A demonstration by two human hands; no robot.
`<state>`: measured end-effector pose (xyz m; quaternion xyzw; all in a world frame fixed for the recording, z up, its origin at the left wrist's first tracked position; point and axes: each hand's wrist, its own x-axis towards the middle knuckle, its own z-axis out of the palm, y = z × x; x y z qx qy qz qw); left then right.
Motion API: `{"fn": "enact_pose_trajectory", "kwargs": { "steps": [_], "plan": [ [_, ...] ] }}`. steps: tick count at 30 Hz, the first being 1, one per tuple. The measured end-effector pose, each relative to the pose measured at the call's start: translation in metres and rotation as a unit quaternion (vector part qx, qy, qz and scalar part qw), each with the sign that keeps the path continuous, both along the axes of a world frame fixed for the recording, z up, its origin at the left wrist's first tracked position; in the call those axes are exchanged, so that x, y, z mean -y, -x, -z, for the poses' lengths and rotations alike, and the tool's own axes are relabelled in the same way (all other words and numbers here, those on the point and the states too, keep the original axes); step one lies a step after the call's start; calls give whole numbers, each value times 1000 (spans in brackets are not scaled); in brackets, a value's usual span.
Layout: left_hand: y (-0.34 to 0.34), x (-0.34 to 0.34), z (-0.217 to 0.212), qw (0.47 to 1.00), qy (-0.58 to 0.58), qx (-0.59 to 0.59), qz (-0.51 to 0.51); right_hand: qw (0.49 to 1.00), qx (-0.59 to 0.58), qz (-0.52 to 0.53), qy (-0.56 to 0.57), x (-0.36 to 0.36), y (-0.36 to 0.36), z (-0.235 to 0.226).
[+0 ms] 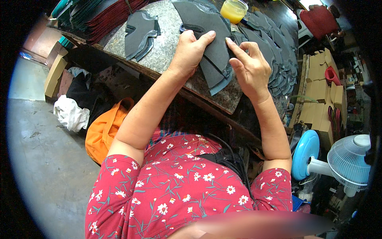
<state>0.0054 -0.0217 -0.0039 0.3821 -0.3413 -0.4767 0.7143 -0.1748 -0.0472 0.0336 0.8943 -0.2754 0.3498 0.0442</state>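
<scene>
My left hand point(188, 52) grips a dark grey, curved shoe-upper piece point(216, 52), its thumb flat on top and its fingers curled at the near side. Beside those fingers a small blue loop point(182, 28) shows; its kind is unclear. At the piece's right edge rests the tip of my right hand's point(252, 67) stretched index finger. That hand's thumb stands apart from it, and the other fingers are bent. Under the piece lies a grey speckled slab point(167, 24). More dark grey cut pieces point(139, 34) sit stacked on the slab's left part.
Overlapping dark pieces point(274, 51) cover the table's right side. Behind them stands a jar of yellow liquid point(234, 11). Dark red stacks point(111, 20) lie far left. Cardboard boxes point(318, 95) and a blue fan point(350, 159) are at right, an orange bag point(104, 129) at lower left.
</scene>
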Motion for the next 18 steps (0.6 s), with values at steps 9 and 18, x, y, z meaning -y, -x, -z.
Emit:
{"fn": "enact_pose_trajectory", "kwargs": {
  "steps": [9,18],
  "plan": [
    [0,0,-1,1000,-16,-4,-14,958,103,-203,-172,32,5,-18],
    [-1,-4,-9,998,-3,-30,57,967,-123,190,-116,209,-38,-36]
  ]
}}
